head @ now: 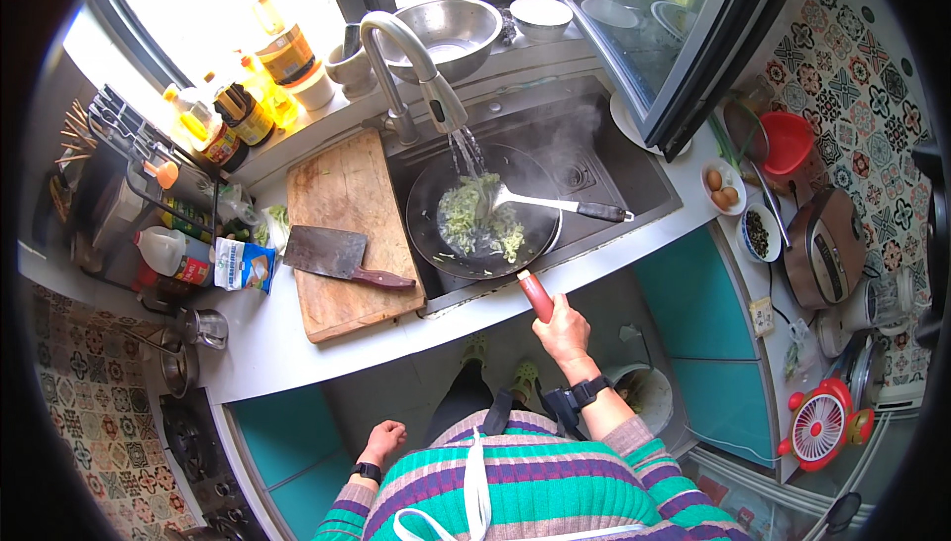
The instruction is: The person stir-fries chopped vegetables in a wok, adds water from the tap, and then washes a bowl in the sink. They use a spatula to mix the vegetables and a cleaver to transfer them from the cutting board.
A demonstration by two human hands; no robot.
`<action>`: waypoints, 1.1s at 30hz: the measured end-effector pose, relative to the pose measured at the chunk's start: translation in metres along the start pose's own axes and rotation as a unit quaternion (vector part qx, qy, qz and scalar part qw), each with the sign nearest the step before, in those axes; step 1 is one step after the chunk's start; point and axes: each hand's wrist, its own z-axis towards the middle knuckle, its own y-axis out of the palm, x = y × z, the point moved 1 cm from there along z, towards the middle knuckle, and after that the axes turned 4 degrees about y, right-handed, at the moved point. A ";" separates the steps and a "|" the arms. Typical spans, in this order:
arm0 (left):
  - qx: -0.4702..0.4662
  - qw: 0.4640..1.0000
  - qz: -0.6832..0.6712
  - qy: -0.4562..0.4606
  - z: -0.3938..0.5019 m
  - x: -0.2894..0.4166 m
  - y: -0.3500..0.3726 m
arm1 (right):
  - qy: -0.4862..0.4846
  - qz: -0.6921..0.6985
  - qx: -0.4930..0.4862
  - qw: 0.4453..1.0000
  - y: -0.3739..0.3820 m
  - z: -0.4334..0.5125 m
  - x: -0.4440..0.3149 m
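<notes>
My right hand (pixel 563 331) grips the reddish-brown handle (pixel 536 297) of a dark wok (pixel 420 244), which rests over the sink. Shredded green vegetable (pixel 475 218) lies in the wok. Water from the pull-down faucet (pixel 443 106) runs onto it, and steam rises to the right. A spatula (pixel 542 203) with a black grip leans across the wok, its head among the shreds and its handle past the rim. Away from the counter, my left hand (pixel 385 440) hangs by my body, fingers curled, with nothing visible in it.
Left of the sink, a cleaver (pixel 327 251) lies on a wooden cutting board (pixel 342 177). Bottles (pixel 278 50) and a steel bowl (pixel 453 36) line the sill. An open window sash (pixel 661 43) juts over the sink's right side. Eggs (pixel 721 190) sit right, near a rice cooker (pixel 825 247).
</notes>
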 end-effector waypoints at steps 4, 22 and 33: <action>-0.004 1.000 -0.008 0.007 0.000 0.003 0.004 | 0.003 0.000 -0.004 1.000 -0.001 0.000 -0.001; -0.015 1.000 -0.021 0.001 0.010 -0.004 0.009 | 0.005 -0.010 -0.005 1.000 -0.003 0.001 -0.004; -0.014 1.000 -0.004 -0.009 0.011 -0.001 0.008 | 0.002 -0.012 -0.001 1.000 -0.003 0.001 -0.004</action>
